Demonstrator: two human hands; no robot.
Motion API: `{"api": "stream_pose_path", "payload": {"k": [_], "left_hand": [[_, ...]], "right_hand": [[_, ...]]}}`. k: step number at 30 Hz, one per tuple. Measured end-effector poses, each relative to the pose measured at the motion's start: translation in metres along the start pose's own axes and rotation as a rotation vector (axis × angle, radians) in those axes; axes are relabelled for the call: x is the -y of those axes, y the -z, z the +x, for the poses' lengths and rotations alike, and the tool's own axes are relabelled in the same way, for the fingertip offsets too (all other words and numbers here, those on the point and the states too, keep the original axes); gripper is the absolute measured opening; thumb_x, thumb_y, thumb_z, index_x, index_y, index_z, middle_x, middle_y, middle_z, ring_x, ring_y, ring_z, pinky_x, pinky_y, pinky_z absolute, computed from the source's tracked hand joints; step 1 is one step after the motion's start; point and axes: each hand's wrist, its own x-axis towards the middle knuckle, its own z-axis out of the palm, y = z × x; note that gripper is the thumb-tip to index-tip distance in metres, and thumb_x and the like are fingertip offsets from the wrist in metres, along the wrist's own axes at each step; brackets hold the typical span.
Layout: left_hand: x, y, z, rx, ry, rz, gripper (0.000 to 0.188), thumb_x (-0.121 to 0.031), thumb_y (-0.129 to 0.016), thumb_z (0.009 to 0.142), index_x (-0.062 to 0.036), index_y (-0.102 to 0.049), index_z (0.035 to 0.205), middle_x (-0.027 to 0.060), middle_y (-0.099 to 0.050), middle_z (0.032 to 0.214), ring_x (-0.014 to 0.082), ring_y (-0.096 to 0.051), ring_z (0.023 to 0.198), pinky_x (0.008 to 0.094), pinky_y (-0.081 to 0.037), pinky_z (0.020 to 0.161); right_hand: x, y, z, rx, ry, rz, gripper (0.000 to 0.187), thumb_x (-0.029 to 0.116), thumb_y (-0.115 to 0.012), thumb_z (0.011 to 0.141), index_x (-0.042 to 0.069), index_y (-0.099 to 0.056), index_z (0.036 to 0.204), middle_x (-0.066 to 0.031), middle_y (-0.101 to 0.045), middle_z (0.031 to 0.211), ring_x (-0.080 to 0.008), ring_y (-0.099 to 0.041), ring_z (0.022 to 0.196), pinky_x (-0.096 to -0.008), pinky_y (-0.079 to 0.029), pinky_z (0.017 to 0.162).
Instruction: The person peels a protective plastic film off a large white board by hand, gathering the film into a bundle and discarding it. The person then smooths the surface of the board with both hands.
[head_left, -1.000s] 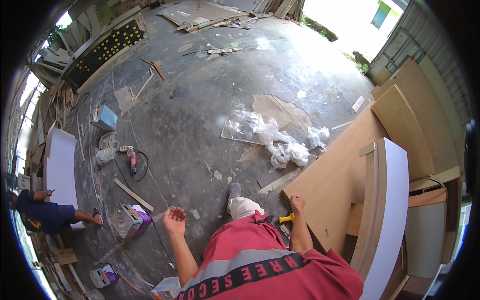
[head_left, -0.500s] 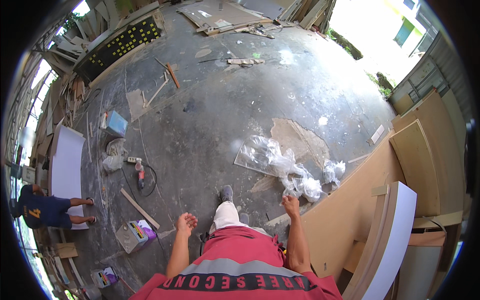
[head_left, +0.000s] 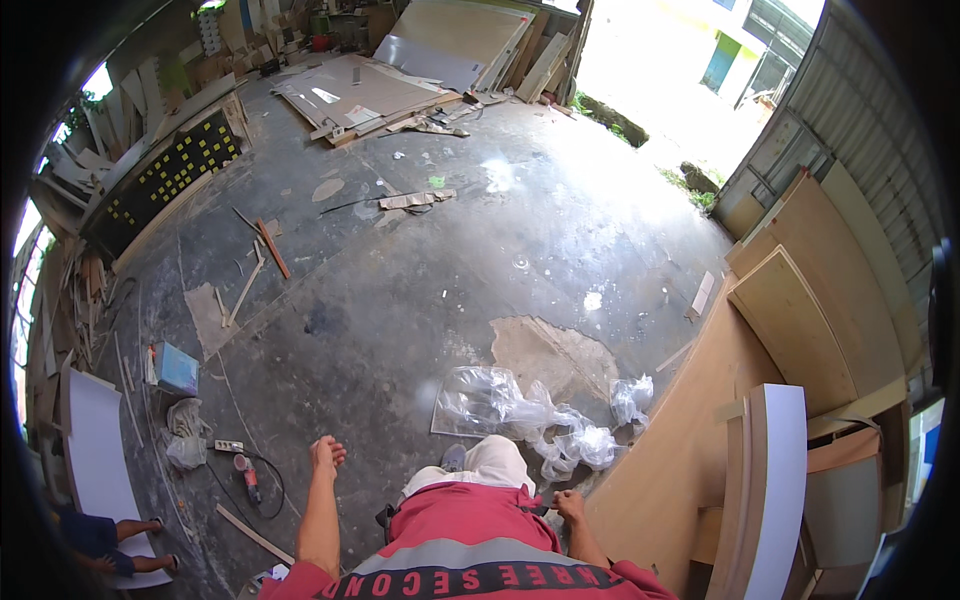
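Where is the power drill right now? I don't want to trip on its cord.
In the head view, the red drill lies on the concrete floor at lower left, beside the left hand and the white power strip.

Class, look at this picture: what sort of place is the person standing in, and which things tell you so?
Most likely a woodworking or carpentry workshop. Large wooden boards lean at the right, sheet panels lie stacked on the concrete floor, and a corded power tool lies near the left hand.
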Motion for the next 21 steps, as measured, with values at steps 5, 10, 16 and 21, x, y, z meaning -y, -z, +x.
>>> {"api": "stream_pose_path", "payload": {"k": [5, 10, 16, 21], "left_hand": [[-0.101, -0.114, 0.045, 0.287, -0.222, 0.164, 0.026, -0.028, -0.060, 0.094, -0.0053, -0.062, 0.107, 0.0079, -0.067, 0.084, 0.0175, -0.067, 0.065, 0.0295, -0.052, 0.053], [-0.101, -0.164, 0.047, 0.437, -0.211, 0.149, 0.027, -0.029, -0.060, 0.096, -0.0045, -0.061, 0.109, 0.0085, -0.068, 0.087, 0.0209, -0.069, 0.073, 0.0342, -0.055, 0.062], [-0.009, -0.144, 0.059, 0.332, 0.250, 0.282, 0.025, -0.028, -0.061, 0.093, -0.0046, -0.062, 0.103, 0.0122, -0.069, 0.088, 0.0259, -0.070, 0.072, 0.0386, -0.056, 0.060], [0.033, -0.152, 0.054, 0.544, 0.285, 0.888, 0.025, -0.025, -0.062, 0.094, -0.0028, -0.064, 0.105, 0.0122, -0.070, 0.086, 0.0245, -0.069, 0.066, 0.0381, -0.056, 0.055]], "right_hand": [[0.038, -0.005, -0.041, -0.093, -0.016, -0.109, 0.029, 0.026, -0.069, 0.093, -0.002, -0.072, 0.084, -0.0076, -0.066, 0.068, -0.0157, -0.064, 0.062, -0.0341, -0.050, 0.056], [-0.004, -0.006, -0.024, -0.283, -0.041, -0.216, 0.032, 0.027, -0.068, 0.089, -0.004, -0.074, 0.090, -0.0136, -0.071, 0.074, -0.0211, -0.069, 0.067, -0.0382, -0.054, 0.061], [0.020, -0.003, -0.047, -0.509, -0.179, 0.140, 0.024, 0.019, -0.063, 0.091, -0.003, -0.072, 0.087, -0.0113, -0.073, 0.077, -0.0175, -0.072, 0.069, -0.0312, -0.057, 0.064], [0.012, -0.035, -0.097, -0.601, -0.105, 0.049, 0.028, 0.024, -0.063, 0.089, -0.001, -0.073, 0.094, -0.0140, -0.073, 0.082, -0.0236, -0.071, 0.078, -0.0343, -0.053, 0.072]]}}
